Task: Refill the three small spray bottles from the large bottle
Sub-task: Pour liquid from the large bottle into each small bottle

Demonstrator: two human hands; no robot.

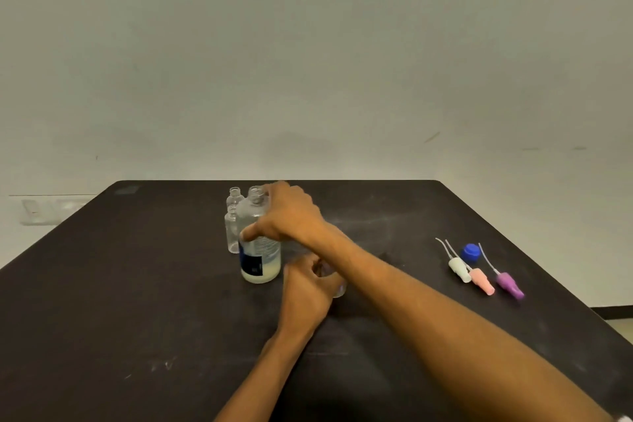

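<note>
The large clear bottle (259, 257) stands uncapped on the black table (137, 284), with a dark label and a little pale liquid at its bottom. My right hand (287, 216) grips its upper body. Two small clear spray bottles stand open just left of and behind it: one nearer (231, 233), one farther (235, 196). My left hand (308, 288) holds a third small clear bottle (337, 288) on the table, under my right forearm; most of it is hidden.
At the right of the table lie three spray heads with dip tubes: white (459, 269), pink (482, 281) and purple (509, 284). A blue cap (470, 253) sits behind them. A pale wall rises beyond the table's far edge.
</note>
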